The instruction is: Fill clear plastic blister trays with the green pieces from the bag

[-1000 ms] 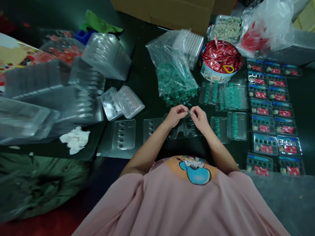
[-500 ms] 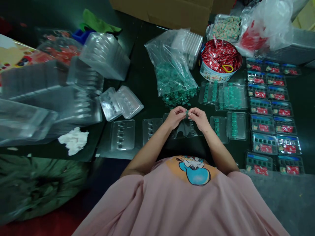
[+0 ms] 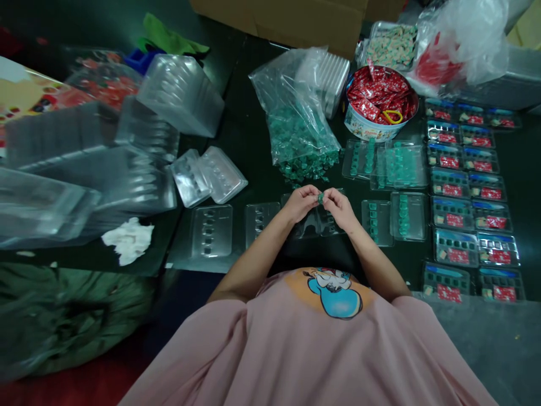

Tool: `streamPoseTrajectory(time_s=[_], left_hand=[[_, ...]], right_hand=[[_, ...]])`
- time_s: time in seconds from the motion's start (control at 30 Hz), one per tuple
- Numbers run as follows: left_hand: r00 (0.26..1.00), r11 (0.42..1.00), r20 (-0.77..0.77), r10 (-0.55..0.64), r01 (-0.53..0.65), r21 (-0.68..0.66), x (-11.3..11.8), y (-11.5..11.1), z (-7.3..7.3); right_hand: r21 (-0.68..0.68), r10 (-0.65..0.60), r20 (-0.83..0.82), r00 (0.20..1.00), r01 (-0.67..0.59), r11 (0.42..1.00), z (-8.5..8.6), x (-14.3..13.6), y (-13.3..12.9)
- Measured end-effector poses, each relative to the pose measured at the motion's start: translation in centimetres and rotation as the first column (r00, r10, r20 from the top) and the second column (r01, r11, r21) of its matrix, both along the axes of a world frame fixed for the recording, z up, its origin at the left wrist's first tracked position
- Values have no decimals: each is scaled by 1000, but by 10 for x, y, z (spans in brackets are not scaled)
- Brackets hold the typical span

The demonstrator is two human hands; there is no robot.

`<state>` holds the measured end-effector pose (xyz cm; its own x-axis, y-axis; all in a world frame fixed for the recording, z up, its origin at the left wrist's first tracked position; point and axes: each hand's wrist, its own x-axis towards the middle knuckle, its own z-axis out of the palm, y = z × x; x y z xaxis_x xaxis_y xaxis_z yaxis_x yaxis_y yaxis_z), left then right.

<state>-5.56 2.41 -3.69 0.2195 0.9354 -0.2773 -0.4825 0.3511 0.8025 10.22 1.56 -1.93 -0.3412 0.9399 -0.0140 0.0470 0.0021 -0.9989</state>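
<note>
My left hand (image 3: 303,203) and my right hand (image 3: 339,208) meet in front of my chest, fingertips pinched on small green translucent pieces (image 3: 320,198). How many pieces they hold is too small to tell. Under the hands lie clear plastic trays (image 3: 308,225), partly covered by my wrists. Just beyond, loose green pieces (image 3: 306,167) spill from the mouth of a clear bag (image 3: 291,124). To the right of my right hand, clear trays hold rows of green pieces (image 3: 403,216). Left of my left arm is a clear tray with slots (image 3: 212,231).
Stacks of clear trays (image 3: 181,96) crowd the left side, near a crumpled white tissue (image 3: 128,241). A round tin (image 3: 374,129) of red packets stands at the back right. Filled trays (image 3: 454,248) line the right. A cardboard box (image 3: 287,22) is at the back.
Both hands stay together over the trays. My right fingers have shifted slightly at the green pieces, and the view has moved a little.
</note>
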Motion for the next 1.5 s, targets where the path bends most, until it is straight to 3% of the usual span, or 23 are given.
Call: streamPoseTrajectory(time_s=[0.17,0.33,0.43,0.57,0.7,0.83,0.97,1.2,1.27,1.33,1.43,1.5], left_hand=[[999,1000,36,-23,24,-16,2,-2,0],[998,998,44,39,-37,-41,0,-2,-1],[993,992,-4,120,-120,-42,-2,-3,3],[974,981,-115,194,-194,9,3,-7,11],[951,972,-202,233,-224,64,11,-9,17],[961,980,-194,197,-189,59,13,-10,21],[966,978,-159,205,-196,74,12,-10,22],[958,985,-230,173,-165,55,9,-9,18],[953,986,-256,164,-151,69,8,-10,19],[949,988,-276,154,-141,65,7,-10,19],[941,989,-305,146,-135,56,7,-11,19],[935,990,-327,139,-126,60,6,-11,18]], right_hand=[[-202,-27,-220,975,-19,979,-8,-9,-6],[-255,-119,-246,962,55,965,-4,-6,-3],[-186,-179,-168,969,147,971,-5,0,1],[-24,-166,1,986,166,986,-5,-1,-1],[91,-262,93,961,253,963,0,-7,-5],[-100,-228,-53,972,222,970,0,-6,-2],[-334,-238,-199,951,162,928,-3,-5,1],[-391,-189,-202,961,98,915,-6,-6,-1],[-311,-180,-157,971,125,942,-5,-5,-1],[-105,-225,-49,973,219,970,-2,-3,-3],[279,-289,129,949,245,928,6,2,-4],[408,-266,209,941,163,898,9,4,-5]])
